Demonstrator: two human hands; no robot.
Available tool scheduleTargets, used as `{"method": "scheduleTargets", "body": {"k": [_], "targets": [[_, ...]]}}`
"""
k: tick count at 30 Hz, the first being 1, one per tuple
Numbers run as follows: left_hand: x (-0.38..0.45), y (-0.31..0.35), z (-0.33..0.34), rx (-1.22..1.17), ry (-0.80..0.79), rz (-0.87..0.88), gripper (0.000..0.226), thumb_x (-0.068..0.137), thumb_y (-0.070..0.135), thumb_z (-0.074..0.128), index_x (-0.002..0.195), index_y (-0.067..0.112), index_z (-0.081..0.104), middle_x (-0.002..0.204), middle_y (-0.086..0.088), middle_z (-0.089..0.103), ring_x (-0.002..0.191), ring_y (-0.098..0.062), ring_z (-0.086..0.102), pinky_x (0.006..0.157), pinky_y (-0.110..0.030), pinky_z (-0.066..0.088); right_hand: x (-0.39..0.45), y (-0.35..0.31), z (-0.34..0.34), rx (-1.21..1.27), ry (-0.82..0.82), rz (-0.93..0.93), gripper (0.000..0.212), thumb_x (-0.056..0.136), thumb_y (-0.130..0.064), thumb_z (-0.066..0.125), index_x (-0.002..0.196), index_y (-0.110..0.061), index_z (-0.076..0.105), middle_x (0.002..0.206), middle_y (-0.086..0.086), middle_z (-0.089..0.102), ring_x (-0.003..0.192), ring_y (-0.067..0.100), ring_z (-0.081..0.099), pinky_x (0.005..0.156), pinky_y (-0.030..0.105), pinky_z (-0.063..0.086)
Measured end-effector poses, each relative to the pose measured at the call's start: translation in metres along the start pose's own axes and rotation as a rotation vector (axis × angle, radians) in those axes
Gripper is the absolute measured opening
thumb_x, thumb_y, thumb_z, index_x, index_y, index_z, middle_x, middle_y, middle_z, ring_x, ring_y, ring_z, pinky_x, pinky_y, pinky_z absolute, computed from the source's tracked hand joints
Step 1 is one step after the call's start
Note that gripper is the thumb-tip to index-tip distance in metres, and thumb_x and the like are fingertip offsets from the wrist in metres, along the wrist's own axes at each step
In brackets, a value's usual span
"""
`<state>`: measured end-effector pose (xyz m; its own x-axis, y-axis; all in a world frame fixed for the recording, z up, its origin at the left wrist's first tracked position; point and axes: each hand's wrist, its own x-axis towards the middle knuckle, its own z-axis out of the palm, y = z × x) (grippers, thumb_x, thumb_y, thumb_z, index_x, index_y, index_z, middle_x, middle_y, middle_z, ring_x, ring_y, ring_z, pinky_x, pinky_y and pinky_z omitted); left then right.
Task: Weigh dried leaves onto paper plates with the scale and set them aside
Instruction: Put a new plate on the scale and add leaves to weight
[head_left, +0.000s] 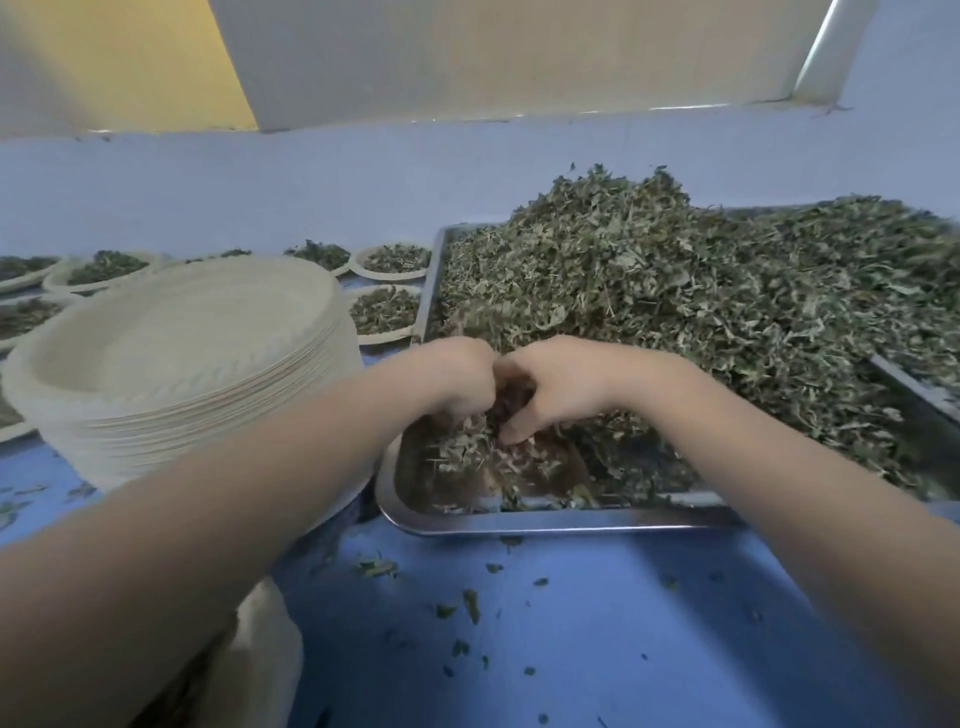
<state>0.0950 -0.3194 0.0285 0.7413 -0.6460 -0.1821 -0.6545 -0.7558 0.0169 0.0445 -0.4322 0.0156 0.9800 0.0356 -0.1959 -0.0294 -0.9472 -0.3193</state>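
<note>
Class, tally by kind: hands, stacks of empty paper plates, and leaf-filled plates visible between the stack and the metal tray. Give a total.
Bare hands: 2, left hand and right hand
Stack of empty white paper plates: 1
Paper plates of dried green leaves between stack and silver metal tray: 3
Total: 6

Both hands' fingers (511, 431) are buried in dried leaves (675, 312), motion-blurred; the metal tray (545, 522) runs past the right edge.
</note>
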Motion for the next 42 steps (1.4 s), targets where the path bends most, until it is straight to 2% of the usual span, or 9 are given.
{"method": "scheduleTargets", "body": {"k": [6,11,16,20,25,30,34,39,42], "targets": [[0.007,-0.002,0.0,-0.119,0.014,-0.008,0.071,0.09,0.0,0.041,0.15,0.006,0.004,0.141,-0.022,0.039,0.117,-0.034,0.05,0.083,-0.032,0.043,-0.002,-0.006,0.007,-0.334,0.095,0.107,0.057,0.081,-0.036,0.063,0.131,-0.015,0.045,0.116,0.005,0.047,0.094,0.021,0.052,0.075,0.033,0.048],[0.0,-0.004,-0.001,-0.102,-0.047,0.002,0.05,0.092,0.0,0.044,0.14,0.0,0.034,0.134,-0.021,0.05,0.114,-0.035,0.056,0.09,-0.036,0.049,-0.031,-0.005,0.0,-0.14,0.037,0.031,0.047,0.082,-0.032,0.064,0.127,-0.031,0.052,0.111,0.001,0.056,0.097,0.02,0.055,0.085,0.034,0.049],[-0.022,-0.006,-0.006,-0.185,-0.157,-0.001,0.031,0.089,-0.005,0.047,0.12,-0.005,0.048,0.115,-0.024,0.058,0.073,-0.027,0.066,0.056,-0.028,0.056,-0.051,-0.013,0.005,-0.151,-0.068,0.18,0.075,0.069,-0.051,0.069,0.135,-0.031,0.041,0.105,0.0,0.054,0.085,0.019,0.06,0.077,0.035,0.054],[-0.027,0.008,0.007,-0.371,-0.326,-0.022,0.018,0.082,-0.018,0.048,0.097,-0.011,0.054,0.09,-0.025,0.057,0.058,-0.022,0.059,0.067,-0.033,0.057,-0.032,-0.03,0.024,0.038,0.067,0.108,0.029,0.067,-0.035,0.077,0.088,-0.022,0.063,0.074,-0.004,0.062,0.065,0.013,0.058,0.055,0.022,0.047],[-0.038,0.001,0.002,-0.65,-0.225,-0.049,0.028,0.077,-0.019,0.056,0.104,-0.01,0.059,0.081,-0.021,0.062,0.066,-0.026,0.064,0.072,-0.034,0.057,-0.036,-0.031,0.028,0.281,0.246,0.137,0.021,0.068,-0.016,0.078,0.08,-0.023,0.062,0.066,-0.013,0.058,0.043,-0.007,0.051,0.038,0.006,0.034],[-0.059,0.0,-0.022,-0.734,-0.01,0.005,0.031,0.077,-0.014,0.06,0.106,-0.003,0.062,0.07,-0.01,0.058,0.057,-0.015,0.055,0.05,-0.018,0.05,-0.059,-0.039,0.002,0.288,0.479,0.15,0.036,0.071,-0.019,0.076,0.106,-0.02,0.07,0.091,-0.005,0.067,0.07,0.003,0.059,0.049,0.004,0.039],[-0.087,-0.008,-0.045,-0.791,0.021,0.066,0.032,0.079,-0.016,0.057,0.107,-0.002,0.059,0.084,-0.016,0.062,0.078,-0.025,0.065,0.083,-0.039,0.057,-0.079,-0.063,-0.014,0.356,0.521,0.103,0.021,0.072,-0.013,0.075,0.092,-0.014,0.074,0.082,0.001,0.073,0.06,0.0,0.067,0.059,0.016,0.054],[-0.143,-0.042,-0.066,-0.651,0.123,0.08,0.028,0.077,-0.009,0.063,0.102,0.003,0.065,0.063,-0.006,0.063,0.073,-0.023,0.06,0.077,-0.034,0.051,-0.094,-0.12,-0.016,0.346,0.544,0.012,0.023,0.073,-0.016,0.074,0.096,-0.015,0.072,0.088,-0.002,0.071,0.063,0.005,0.068,0.066,0.025,0.055],[-0.18,-0.076,-0.065,-0.668,0.152,0.048,0.023,0.076,-0.011,0.063,0.097,-0.003,0.066,0.081,-0.015,0.066,0.083,-0.028,0.063,0.086,-0.039,0.054,-0.095,-0.162,-0.01,0.377,0.509,-0.092,0.018,0.073,-0.014,0.075,0.091,-0.016,0.074,0.078,-0.003,0.072,0.062,0.002,0.067,0.062,0.02,0.054]]}}
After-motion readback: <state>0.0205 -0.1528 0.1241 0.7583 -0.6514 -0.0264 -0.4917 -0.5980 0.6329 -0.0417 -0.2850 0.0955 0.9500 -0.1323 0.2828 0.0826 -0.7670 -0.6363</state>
